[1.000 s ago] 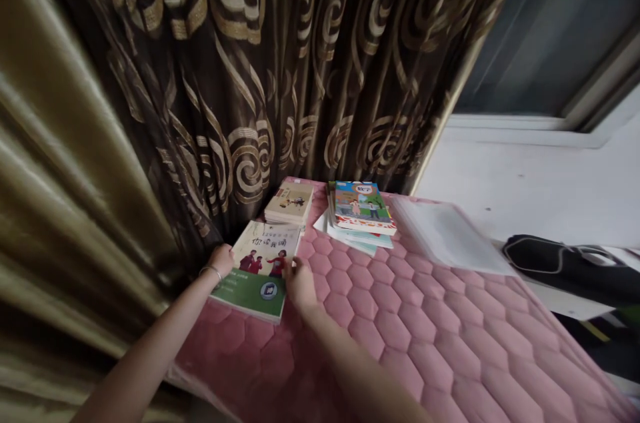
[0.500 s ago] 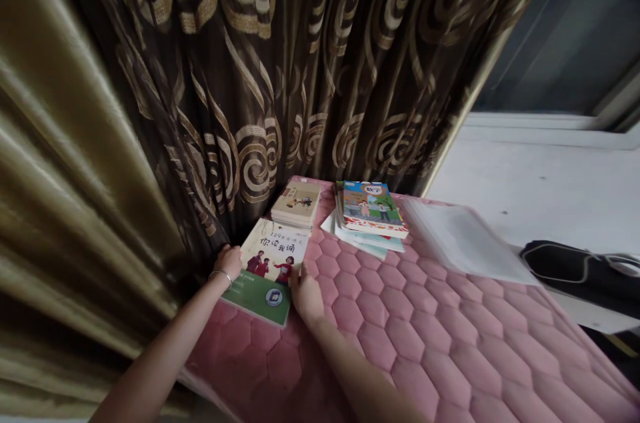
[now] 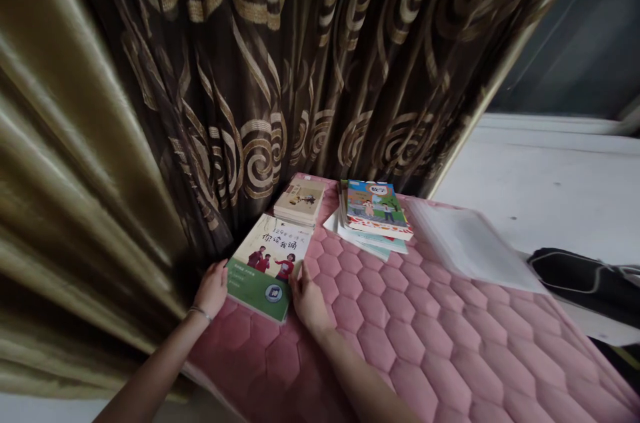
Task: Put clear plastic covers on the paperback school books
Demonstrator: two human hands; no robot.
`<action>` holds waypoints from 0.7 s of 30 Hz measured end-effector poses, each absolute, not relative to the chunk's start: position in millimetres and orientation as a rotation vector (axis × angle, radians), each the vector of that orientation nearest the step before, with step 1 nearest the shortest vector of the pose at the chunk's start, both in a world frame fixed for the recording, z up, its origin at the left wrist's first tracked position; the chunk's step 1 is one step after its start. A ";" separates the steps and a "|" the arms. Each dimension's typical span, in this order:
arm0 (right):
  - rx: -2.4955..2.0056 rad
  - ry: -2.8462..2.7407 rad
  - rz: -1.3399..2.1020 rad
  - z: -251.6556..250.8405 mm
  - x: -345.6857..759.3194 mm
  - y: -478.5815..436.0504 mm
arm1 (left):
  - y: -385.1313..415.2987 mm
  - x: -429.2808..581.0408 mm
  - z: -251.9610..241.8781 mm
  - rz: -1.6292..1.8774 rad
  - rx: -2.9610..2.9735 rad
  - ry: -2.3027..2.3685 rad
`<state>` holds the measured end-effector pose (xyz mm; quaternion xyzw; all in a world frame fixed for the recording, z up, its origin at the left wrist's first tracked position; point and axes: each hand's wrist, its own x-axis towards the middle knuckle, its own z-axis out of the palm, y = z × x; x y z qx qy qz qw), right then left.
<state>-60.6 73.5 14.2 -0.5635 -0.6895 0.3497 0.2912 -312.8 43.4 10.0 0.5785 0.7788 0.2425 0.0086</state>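
Two hands are bracketing the green book (image 3: 267, 266), one on each long edge. The book is lying flat, cover up, on the pink quilted pad (image 3: 425, 343).

Left hand (image 3: 213, 286) is sitting at the book's left edge, with fingers extended and loosely spread and tips touching the edge. Its forearm is coming in from lower left, with a thin bracelet (image 3: 200, 311) riding on the wrist.

Right hand (image 3: 306, 296) is resting palm down at the book's right edge, near the lower corner. Its fingers are pointing up along that edge.

Neither hand is wrapping around the book; both are lying open against its sides.

- Just beyond the book: a small tan book stack (image 3: 300, 199) is sitting.
- Beyond and right of the book: a colourful book stack (image 3: 375, 213) is lying fanned.
- Further right of the book: a clear plastic sleeve (image 3: 470, 246) is lying flat.
- Well right of the book: a black bag (image 3: 585, 279) is lying.
- Behind and left of the book: a brown swirl-patterned curtain (image 3: 300, 63) is hanging.
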 end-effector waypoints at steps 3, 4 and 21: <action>-1.533 -1.832 0.951 17.1 -61.3 75.1 | 42.8 -313.7 -1.2 0.841 1.776 2.479; -1.538 -1.824 0.956 18.1 -61.7 76.3 | 43.7 -313.5 -3.6 0.851 1.768 2.485; -1.228 -2.080 0.683 28.5 -39.6 29.5 | 7.1 -325.9 12.1 1.089 1.847 1.983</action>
